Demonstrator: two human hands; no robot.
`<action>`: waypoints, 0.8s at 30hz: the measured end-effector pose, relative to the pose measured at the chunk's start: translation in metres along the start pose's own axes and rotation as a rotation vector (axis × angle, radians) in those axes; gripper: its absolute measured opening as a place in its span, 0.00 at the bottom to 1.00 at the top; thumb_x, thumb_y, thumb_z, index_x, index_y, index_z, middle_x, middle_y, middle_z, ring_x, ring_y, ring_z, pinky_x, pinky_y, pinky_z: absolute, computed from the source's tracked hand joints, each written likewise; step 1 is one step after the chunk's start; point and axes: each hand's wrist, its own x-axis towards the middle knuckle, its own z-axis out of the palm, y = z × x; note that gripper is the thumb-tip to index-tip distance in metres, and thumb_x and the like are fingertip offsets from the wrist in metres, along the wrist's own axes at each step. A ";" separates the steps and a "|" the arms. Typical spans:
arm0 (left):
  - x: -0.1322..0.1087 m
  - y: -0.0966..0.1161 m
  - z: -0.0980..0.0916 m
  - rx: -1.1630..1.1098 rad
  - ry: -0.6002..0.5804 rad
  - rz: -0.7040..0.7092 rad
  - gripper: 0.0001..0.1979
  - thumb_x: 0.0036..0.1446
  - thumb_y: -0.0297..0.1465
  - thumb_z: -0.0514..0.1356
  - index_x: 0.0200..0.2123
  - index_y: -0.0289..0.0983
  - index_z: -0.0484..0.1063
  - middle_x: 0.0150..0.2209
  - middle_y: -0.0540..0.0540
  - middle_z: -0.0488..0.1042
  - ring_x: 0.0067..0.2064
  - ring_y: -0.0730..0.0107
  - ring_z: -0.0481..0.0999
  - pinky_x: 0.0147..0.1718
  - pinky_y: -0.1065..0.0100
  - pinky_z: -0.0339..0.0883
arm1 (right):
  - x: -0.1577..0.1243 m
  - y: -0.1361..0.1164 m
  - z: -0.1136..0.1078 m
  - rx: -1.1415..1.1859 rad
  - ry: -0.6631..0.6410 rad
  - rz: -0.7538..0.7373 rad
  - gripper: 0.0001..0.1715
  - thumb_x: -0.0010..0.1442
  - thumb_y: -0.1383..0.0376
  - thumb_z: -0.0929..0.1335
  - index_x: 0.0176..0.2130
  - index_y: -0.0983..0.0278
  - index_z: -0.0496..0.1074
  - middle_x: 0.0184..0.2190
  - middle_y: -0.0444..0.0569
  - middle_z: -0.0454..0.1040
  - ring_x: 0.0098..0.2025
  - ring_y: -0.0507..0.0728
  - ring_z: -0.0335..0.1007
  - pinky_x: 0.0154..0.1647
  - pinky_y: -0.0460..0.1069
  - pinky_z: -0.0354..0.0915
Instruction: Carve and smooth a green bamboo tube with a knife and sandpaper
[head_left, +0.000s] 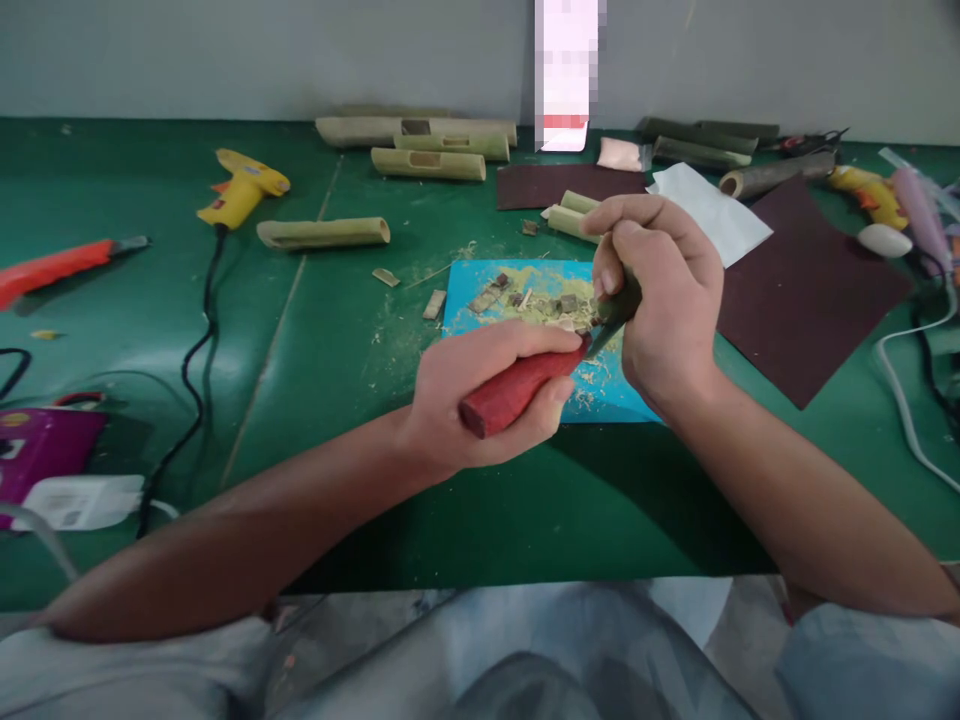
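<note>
My left hand is wrapped round the red handle of a knife. The knife's dark blade slants up to the right, where my right hand closes on its far part with curled fingers; the tip is hidden by that hand. Both hands are raised above a blue mat strewn with pale shavings and small bamboo chips. Just behind my right hand lie short pieces of bamboo, partly covered by it.
Cut bamboo tubes lie at the back, and another tube is to the left. Left are a yellow glue gun, its cord, a red cutter and a purple box. Right are dark sheets and white paper.
</note>
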 end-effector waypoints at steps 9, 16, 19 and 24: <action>-0.003 -0.022 0.008 0.389 -0.130 0.374 0.09 0.58 0.32 0.59 0.42 0.41 0.73 0.37 0.47 0.81 0.35 0.68 0.80 0.35 0.68 0.73 | -0.001 0.001 0.003 -0.082 0.033 -0.005 0.08 0.64 0.58 0.64 0.35 0.53 0.72 0.23 0.44 0.59 0.28 0.58 0.59 0.32 0.53 0.63; 0.004 -0.023 0.001 0.553 -0.168 0.657 0.09 0.59 0.31 0.59 0.43 0.40 0.73 0.31 0.48 0.79 0.29 0.69 0.77 0.29 0.68 0.68 | 0.001 0.002 0.005 -0.003 0.040 -0.054 0.10 0.62 0.67 0.64 0.32 0.56 0.74 0.21 0.42 0.58 0.24 0.54 0.53 0.26 0.50 0.57; 0.007 -0.024 -0.001 0.641 -0.215 0.718 0.07 0.59 0.31 0.58 0.40 0.40 0.74 0.26 0.49 0.75 0.26 0.69 0.74 0.25 0.67 0.64 | 0.001 0.000 0.005 0.057 0.009 -0.078 0.13 0.61 0.70 0.63 0.31 0.58 0.74 0.19 0.41 0.58 0.22 0.53 0.51 0.24 0.50 0.52; 0.011 -0.022 -0.010 0.580 -0.197 0.572 0.06 0.56 0.32 0.61 0.36 0.41 0.76 0.29 0.48 0.77 0.28 0.66 0.75 0.27 0.66 0.64 | 0.003 0.001 0.001 0.047 -0.029 -0.065 0.11 0.62 0.69 0.64 0.32 0.58 0.74 0.20 0.41 0.58 0.22 0.53 0.52 0.24 0.51 0.54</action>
